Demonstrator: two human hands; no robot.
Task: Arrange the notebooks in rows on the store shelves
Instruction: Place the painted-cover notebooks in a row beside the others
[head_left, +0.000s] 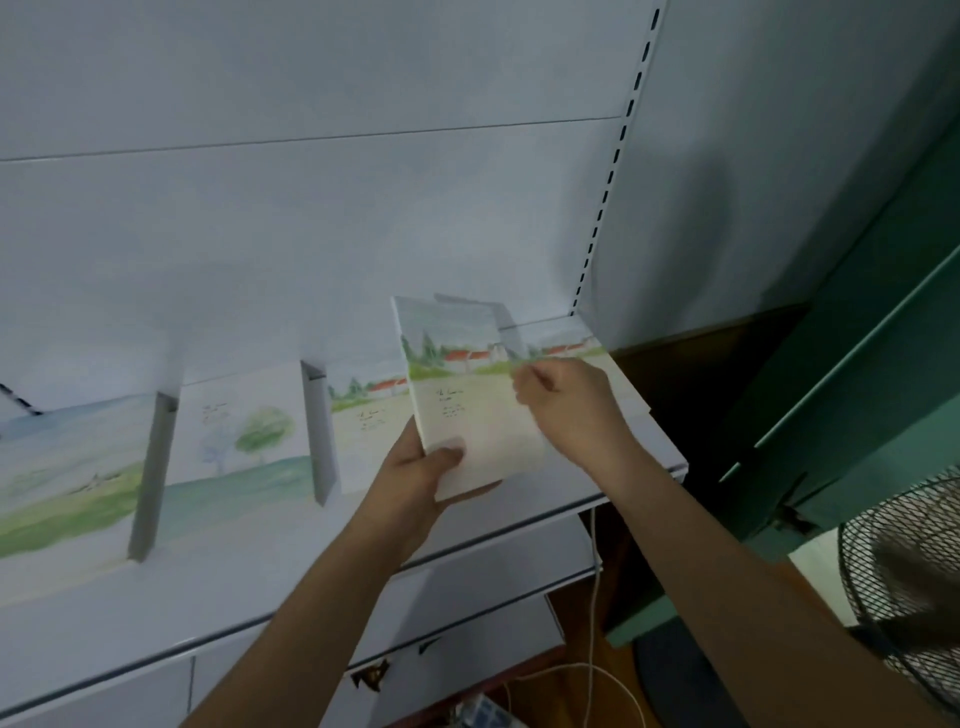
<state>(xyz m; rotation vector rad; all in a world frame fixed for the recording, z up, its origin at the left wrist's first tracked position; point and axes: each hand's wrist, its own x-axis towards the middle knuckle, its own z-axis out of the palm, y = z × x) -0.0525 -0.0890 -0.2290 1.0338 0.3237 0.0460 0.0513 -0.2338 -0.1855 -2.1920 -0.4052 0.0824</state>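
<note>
Shelf (363, 582) first: a long white one, cut by grey dividers (319, 431) into bays, with painted-cover notebooks already lying in the left bays (67, 478) and one (363, 431) in the bay beside the hands. A fan (904, 587) stands off to the right. The step in hand is filling the rightmost bay. The left hand (415, 473) grips the lower corner of a small stack of notebooks (467, 395) held tilted above that bay, thumb on the cover. The right hand (569, 405) pinches at the stack's right edge, perhaps peeling off the top copy; blur hides which. Next, I'd judge, the copy must go down flat and square against the divider.
</note>
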